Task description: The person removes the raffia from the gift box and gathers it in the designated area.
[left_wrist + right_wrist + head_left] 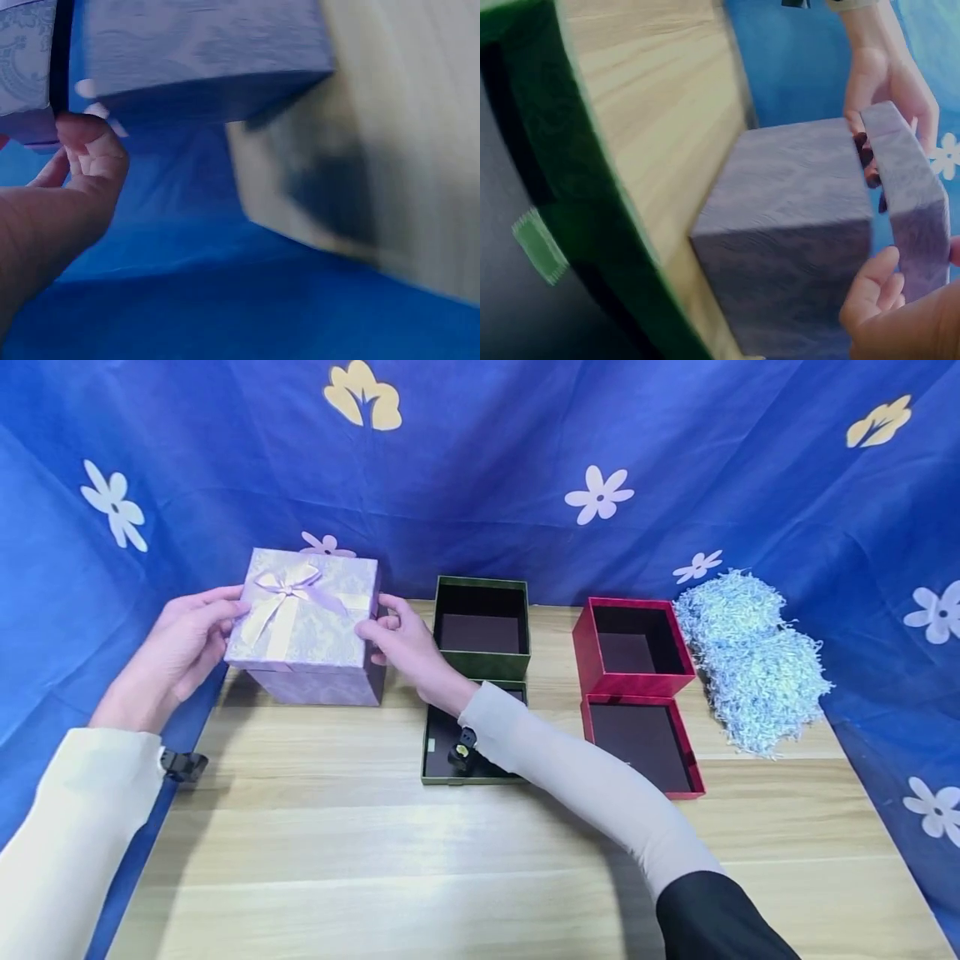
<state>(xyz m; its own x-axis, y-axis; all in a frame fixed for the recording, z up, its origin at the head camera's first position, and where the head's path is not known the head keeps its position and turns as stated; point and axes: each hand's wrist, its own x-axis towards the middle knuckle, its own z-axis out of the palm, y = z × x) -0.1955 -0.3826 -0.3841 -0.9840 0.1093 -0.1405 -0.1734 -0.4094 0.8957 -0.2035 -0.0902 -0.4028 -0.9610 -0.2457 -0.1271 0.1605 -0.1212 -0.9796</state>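
Note:
A lilac gift box [318, 687] with a faint pattern stands at the back left of the table. Above its walls is its matching lid [348, 635], topped by a satin bow [288, 589]. My left hand [183, 639] pinches the lid's left edge. At the opposite edge my right hand [408, 647] grips the lid between thumb and fingers. A gap separates the lid [911, 195] from the box [787, 180] in the right wrist view. The left wrist view also has a dark gap between lid [26, 60] and box [210, 37]. The box's inside is hidden.
An open dark green box [483, 664] stands mid-table, its lid [442, 760] in front, partly under my right forearm. Farther right are an open red box [592, 660] and its upturned lid [693, 768]. Pale blue shredded paper [757, 668] lies at the right. A blue curtain [480, 468] hangs behind.

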